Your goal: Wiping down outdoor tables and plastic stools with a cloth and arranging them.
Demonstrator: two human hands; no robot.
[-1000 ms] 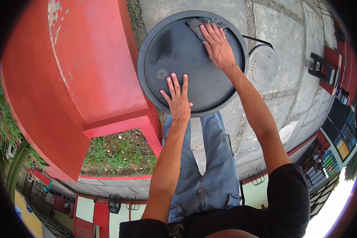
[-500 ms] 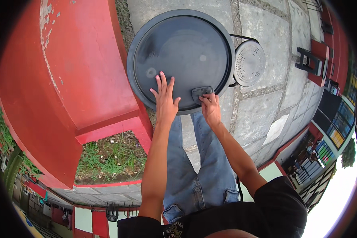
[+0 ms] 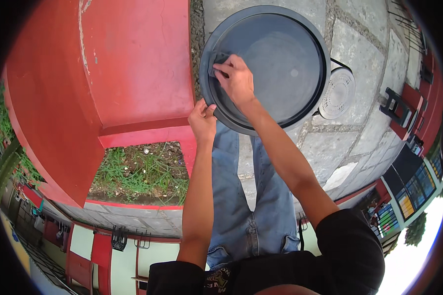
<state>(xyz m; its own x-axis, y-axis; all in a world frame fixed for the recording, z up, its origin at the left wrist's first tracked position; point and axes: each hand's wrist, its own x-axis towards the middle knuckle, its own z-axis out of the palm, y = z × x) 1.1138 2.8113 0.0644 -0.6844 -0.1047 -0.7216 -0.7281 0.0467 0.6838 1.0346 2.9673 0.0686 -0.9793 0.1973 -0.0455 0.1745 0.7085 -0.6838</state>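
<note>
A large round black tray (image 3: 280, 83) with a raised rim is in front of my legs. My right hand (image 3: 236, 81) pinches a dark grey cloth (image 3: 221, 57) and presses it against the inside of the rim on the left. That arm crosses over the tray's near edge, and my palm and fingers hide part of the cloth. My left hand (image 3: 203, 120) grips the near-left rim, its thumb on top and the other fingers wrapped around the outer side. Whatever the tray rests on is mostly hidden beneath it.
Close on the left stands a red wall (image 3: 142, 64) with a bed of grass and soil (image 3: 142, 169) at its base. Right of the tray is a round perforated grey seat (image 3: 338, 93) with a dark frame. Grey paving slabs (image 3: 330, 152) cover the ground.
My right hand has carried the cloth leftward across the tray, from the near-right rim to the left rim. My left hand has gone from lying spread on the surface to gripping the rim.
</note>
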